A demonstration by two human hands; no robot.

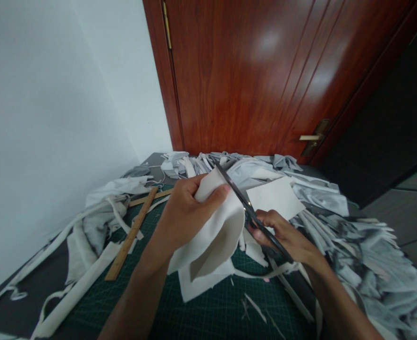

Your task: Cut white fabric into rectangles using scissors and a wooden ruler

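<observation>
1. Step in hand: you appear to be trimming the white fabric (212,241) with black scissors (248,206), whose blades lie along the fabric's upper right edge.
2. Your left grip (189,210) is closed on the fabric near its top, thumb on the near face. The fabric sits directly in this grip; its lower part hangs in a loose fold over a green cutting mat (201,321), and whether it touches the mat is unclear.
3. Your right grip (284,233), just right of the fabric, is wrapped around the scissors' handle end. How far the blades stand open, you cannot tell from this angle.
4. The next move seems to call for a taut edge and blades angled clear of your left thumb, which is near them.
5. Left of the fabric lies a wooden ruler (132,236); beyond it to the right, a pale sheet (275,196); farther right, heaped scraps (381,269).
</observation>
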